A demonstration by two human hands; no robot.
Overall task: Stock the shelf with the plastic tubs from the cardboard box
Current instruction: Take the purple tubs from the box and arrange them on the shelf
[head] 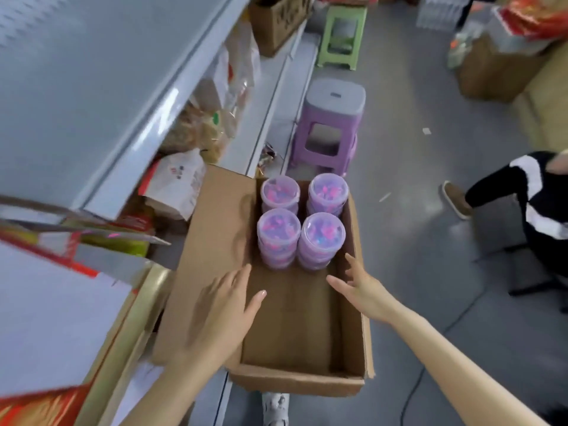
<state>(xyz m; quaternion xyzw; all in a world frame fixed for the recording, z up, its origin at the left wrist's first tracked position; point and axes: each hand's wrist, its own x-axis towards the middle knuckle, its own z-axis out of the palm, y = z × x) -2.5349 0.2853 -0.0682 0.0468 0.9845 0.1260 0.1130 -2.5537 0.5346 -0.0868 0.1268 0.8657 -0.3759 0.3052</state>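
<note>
**Stock count — box partly emptied**

Cardboard box [289, 327]: near half bare; four stacks of plastic tubs [302, 222] remain at its far end. Left hand [229, 305] and right hand [358, 285] — both spread, empty — hover over the bare floor, short of the tubs. Shelf [101, 96] left of the box. Judged: roughly half left.

We're looking down into an open cardboard box [289, 321] beside the grey shelf [92, 87]. Four stacks of clear plastic tubs [302, 222] with pink and purple contents stand two by two at its far end; the near half is bare. Our left hand [224, 305] spreads open over the box's left wall, our right hand [359, 287] reaches in with fingers apart, neither touching a tub. A purple stool [330, 124] stands beyond, a green stool [341, 35] farther off.
</note>
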